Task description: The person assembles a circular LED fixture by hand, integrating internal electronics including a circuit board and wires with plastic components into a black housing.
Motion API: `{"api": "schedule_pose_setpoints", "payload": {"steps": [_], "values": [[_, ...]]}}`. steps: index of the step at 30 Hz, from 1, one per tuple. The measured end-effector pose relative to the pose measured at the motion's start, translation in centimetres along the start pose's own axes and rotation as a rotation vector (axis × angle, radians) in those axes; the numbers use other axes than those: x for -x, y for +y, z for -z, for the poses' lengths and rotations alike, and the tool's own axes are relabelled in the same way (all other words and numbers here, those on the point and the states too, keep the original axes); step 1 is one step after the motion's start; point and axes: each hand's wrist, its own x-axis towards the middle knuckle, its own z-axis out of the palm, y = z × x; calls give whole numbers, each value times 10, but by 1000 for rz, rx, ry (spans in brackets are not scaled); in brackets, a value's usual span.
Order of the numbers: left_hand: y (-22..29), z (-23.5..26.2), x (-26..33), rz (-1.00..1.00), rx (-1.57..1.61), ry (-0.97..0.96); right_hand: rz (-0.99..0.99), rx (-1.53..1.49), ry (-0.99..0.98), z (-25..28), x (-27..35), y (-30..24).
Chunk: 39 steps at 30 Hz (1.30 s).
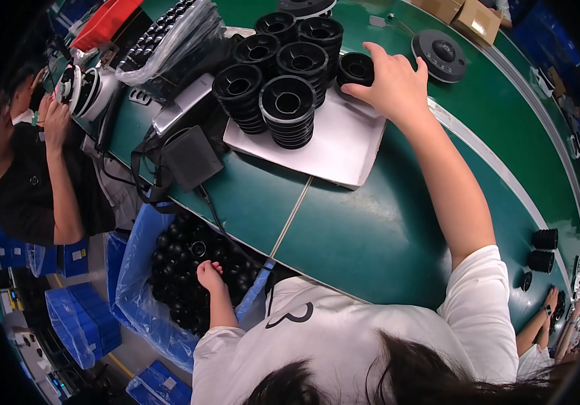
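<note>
At the far right corner of a white tray (344,145), my right hand (398,84) has its thumb and fingers curved around a black round cup-like part (356,69). Beside it on the tray stand several stacks of the same black parts (288,101), their ring-shaped openings facing up. My left hand (210,275) is low at the left, over a blue bin (131,270) lined with clear plastic and heaped with black dome-shaped parts (182,287). Its fingers are curled in; whatever they hold is too small to make out. One part with a pale ring (197,249) lies just beyond the fingertips.
Left of the stacks lie a black box-shaped device (192,158) with a cable, a silver case (183,104) and plastic-wrapped black trays (168,50). A dark round disc (438,55) rests on the green belt. Another person (47,169) works at the left; more stacks (543,250) stand right.
</note>
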Motion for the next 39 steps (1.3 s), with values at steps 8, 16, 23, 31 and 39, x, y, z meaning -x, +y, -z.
{"api": "schedule_pose_setpoints", "payload": {"steps": [8, 16, 23, 31, 39], "values": [[0, -1, 0, 9, 7, 3, -43, -15, -2, -8, 3, -1], [1, -1, 1, 7, -6, -3, -31, 16, 5, -6, 11, -2], [0, -2, 1, 7, 9, -11, -66, 34, -101, -10, 7, -2], [-3, 0, -2, -4, 1, -30, -65, 25, -112, -9, 7, -2], [-2, -2, -1, -4, -6, -26, -52, 16, -84, -12, 6, 0]]}}
